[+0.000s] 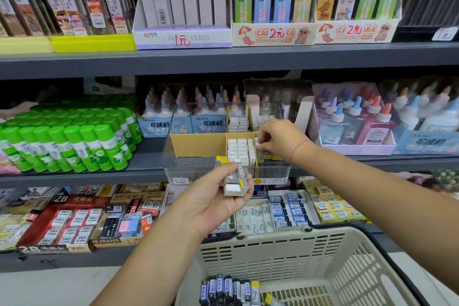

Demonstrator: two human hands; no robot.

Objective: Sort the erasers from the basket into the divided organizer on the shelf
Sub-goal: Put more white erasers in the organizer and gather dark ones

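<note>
A clear plastic organizer [173, 166] with cardboard dividers stands at the front of the middle shelf. Its middle compartment holds rows of white erasers [239, 150]; its left compartment shows bare cardboard. My left hand [216, 196] holds a small stack of sleeved erasers [234, 181] just in front of the organizer. My right hand [280, 139] reaches into the right compartment and pinches a white eraser [259, 148] there. The beige basket [298, 253] sits low in front, with several blue-sleeved erasers [223, 289] lying in its bottom.
Green glue sticks [72, 141] crowd the shelf left of the organizer. Liquid glue bottles [352, 119] stand to its right and behind. Boxes of packaged erasers [74, 218] fill the lower shelf. Pencil lead boxes [273, 5] line the top shelf.
</note>
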